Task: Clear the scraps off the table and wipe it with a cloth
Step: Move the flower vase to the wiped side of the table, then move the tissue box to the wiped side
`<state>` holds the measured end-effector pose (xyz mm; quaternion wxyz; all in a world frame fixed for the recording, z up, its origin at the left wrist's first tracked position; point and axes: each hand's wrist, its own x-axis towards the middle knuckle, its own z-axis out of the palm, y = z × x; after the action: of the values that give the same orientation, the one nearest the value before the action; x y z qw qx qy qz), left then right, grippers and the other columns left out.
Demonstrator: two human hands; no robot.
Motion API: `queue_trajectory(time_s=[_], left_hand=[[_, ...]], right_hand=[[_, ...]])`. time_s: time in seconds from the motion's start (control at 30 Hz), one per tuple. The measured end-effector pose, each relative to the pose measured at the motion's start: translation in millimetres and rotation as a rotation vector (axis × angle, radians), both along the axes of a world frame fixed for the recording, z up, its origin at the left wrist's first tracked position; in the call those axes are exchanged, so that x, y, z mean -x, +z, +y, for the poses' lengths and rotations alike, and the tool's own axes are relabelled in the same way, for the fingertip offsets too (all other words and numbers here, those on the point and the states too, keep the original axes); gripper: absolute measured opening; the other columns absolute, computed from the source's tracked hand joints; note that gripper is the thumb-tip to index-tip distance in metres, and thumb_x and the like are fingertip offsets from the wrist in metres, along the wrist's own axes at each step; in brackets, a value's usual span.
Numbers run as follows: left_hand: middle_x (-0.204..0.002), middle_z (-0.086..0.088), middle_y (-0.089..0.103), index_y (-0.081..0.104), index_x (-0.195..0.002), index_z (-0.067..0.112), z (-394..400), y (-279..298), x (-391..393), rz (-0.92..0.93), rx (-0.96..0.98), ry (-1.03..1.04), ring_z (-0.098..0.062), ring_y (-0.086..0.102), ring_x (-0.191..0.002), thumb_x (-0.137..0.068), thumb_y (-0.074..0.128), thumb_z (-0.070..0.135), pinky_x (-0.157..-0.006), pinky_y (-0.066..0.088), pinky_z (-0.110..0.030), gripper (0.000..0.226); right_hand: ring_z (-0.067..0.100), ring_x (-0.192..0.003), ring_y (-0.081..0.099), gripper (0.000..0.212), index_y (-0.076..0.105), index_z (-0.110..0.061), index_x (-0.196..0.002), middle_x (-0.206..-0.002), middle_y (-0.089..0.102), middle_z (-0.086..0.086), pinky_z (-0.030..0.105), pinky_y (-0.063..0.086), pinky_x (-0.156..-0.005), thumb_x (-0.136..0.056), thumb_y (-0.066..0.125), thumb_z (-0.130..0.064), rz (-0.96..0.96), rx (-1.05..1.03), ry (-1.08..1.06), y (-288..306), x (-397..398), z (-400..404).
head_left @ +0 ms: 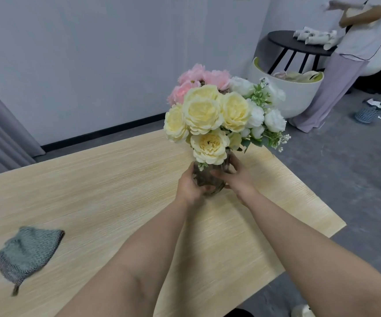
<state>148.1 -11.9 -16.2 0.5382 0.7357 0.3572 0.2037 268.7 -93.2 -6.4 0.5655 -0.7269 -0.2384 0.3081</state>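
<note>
A glass vase (209,179) full of yellow, pink and white flowers (217,113) stands near the far right of the pale wooden table (107,191). My left hand (188,185) grips its left side and my right hand (234,175) grips its right side, fingers curled round the glass. A grey woven cloth (28,251) lies crumpled on the table at the near left, well apart from both hands. I see no scraps on the tabletop.
Beyond the table's right edge is grey floor with a large white tub (294,92), a small black round table (299,44), a mesh waste basket (369,113) and a standing person (349,53). A grey curtain (0,133) hangs at left.
</note>
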Motion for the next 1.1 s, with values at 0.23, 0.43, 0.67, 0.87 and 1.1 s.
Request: queue_trajectory(time_s=[0.23, 0.43, 0.67, 0.87, 1.1], left_hand=[[-0.110, 0.004, 0.054, 0.048, -0.128, 0.007, -1.4, 0.8, 0.5, 0.046, -0.022, -0.023, -0.014, 0.051, -0.105, -0.069, 0.080, 0.006, -0.074, 0.035, -0.009, 0.068], [-0.142, -0.005, 0.044, 0.030, -0.144, 0.010, 1.8, 5.8, 5.5, 0.166, 0.049, -0.061, -0.024, 0.041, -0.130, -0.077, 0.075, 0.012, -0.092, 0.033, -0.019, 0.080], [-0.155, -0.005, 0.024, 0.017, -0.150, 0.016, 13.8, -3.4, 74.8, 0.347, 0.033, -0.019, -0.021, 0.024, -0.142, -0.086, 0.067, 0.024, -0.113, 0.020, -0.031, 0.081], [-0.148, -0.007, 0.036, 0.034, -0.143, 0.011, 46.1, 7.0, 171.1, 0.389, -0.018, 0.086, -0.020, 0.032, -0.137, -0.089, 0.062, 0.021, -0.109, 0.021, -0.024, 0.061], [-0.144, -0.008, 0.042, 0.041, -0.140, 0.012, 122.7, 38.6, 311.7, 0.373, -0.069, 0.323, -0.022, 0.038, -0.132, -0.089, 0.062, 0.020, -0.107, 0.028, -0.027, 0.056]], right_hand=[[0.020, -0.114, 0.056, 0.057, 0.051, -0.038, -0.112, -0.121, 0.058, -0.009, 0.051, 0.050, -0.092, -0.066, 0.083, -0.028, -0.005, -0.025, -0.003, -5.5, 3.4, -6.1], [0.020, -0.123, 0.048, 0.074, 0.041, -0.026, -0.133, -0.130, 0.050, -0.010, 0.046, 0.045, -0.099, -0.071, 0.080, -0.031, -0.048, 0.026, -0.044, -0.7, 12.3, -8.2], [0.023, -0.125, 0.045, 0.071, 0.039, -0.012, -0.136, -0.139, 0.044, 0.007, 0.029, 0.039, -0.096, -0.077, 0.075, -0.026, -0.101, 0.202, -0.157, -23.4, 80.0, -32.7], [0.016, -0.124, 0.047, 0.061, 0.044, -0.019, -0.134, -0.136, 0.050, 0.002, 0.026, 0.036, -0.099, -0.081, 0.072, -0.030, -0.170, 0.223, 0.217, -11.5, 154.3, 24.7], [0.014, -0.119, 0.049, 0.055, 0.048, -0.023, -0.132, -0.134, 0.051, -0.006, 0.023, 0.037, -0.093, -0.082, 0.070, -0.031, -0.220, 0.134, 0.430, 24.4, 272.8, 130.9]])
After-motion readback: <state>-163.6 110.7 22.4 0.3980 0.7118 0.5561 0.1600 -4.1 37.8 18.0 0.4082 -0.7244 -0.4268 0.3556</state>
